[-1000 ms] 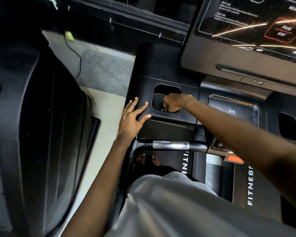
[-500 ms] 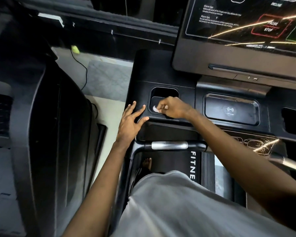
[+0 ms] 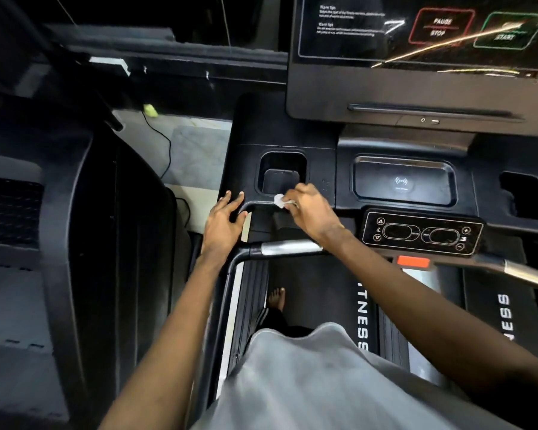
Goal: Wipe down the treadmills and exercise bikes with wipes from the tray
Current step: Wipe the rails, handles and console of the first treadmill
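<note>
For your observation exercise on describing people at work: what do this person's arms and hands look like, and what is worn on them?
Both forearms are bare: no sleeves, gloves, watch or wristband show. The left hand shows no ring. On the right hand there may be a thin ring, though blur leaves that unclear. A grey garment covers the torso below.

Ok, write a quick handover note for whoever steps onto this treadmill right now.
Right hand: shut on the white wipe, pressing it on the console's front lip just below the left cup holder.
Left hand: open, braced flat on the console's left corner.
Done: cannot tell from here.
Left: charging tray, button panel, handlebar, screen.
</note>
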Tool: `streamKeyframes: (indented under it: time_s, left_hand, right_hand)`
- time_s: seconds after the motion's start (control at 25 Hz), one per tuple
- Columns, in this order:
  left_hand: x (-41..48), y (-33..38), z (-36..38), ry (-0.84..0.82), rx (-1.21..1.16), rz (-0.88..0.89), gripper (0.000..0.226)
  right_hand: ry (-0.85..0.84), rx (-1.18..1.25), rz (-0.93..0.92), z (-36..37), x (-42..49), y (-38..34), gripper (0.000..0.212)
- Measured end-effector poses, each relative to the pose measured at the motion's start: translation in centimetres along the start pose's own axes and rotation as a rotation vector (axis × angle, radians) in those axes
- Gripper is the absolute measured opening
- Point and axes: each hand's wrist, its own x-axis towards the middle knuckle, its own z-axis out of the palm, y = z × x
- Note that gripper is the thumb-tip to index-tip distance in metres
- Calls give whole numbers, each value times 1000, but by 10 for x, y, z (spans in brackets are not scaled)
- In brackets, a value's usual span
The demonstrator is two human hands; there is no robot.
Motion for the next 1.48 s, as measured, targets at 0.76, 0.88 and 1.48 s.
streamKeyframes:
  time_s: [0.76, 0.88, 1.48]
  left_hand:
    - [2, 37, -34, -122, -12, 39, 40]
    - [6, 74, -33, -187, -62, 162, 40]
    - [-67, 338, 103, -654, -14, 762, 39]
  right_hand:
    - [288, 156, 270, -109, -92, 12, 37]
    - [344, 129, 414, -147, -136, 33, 29]
    - [736, -71, 1022, -240, -458, 163, 29]
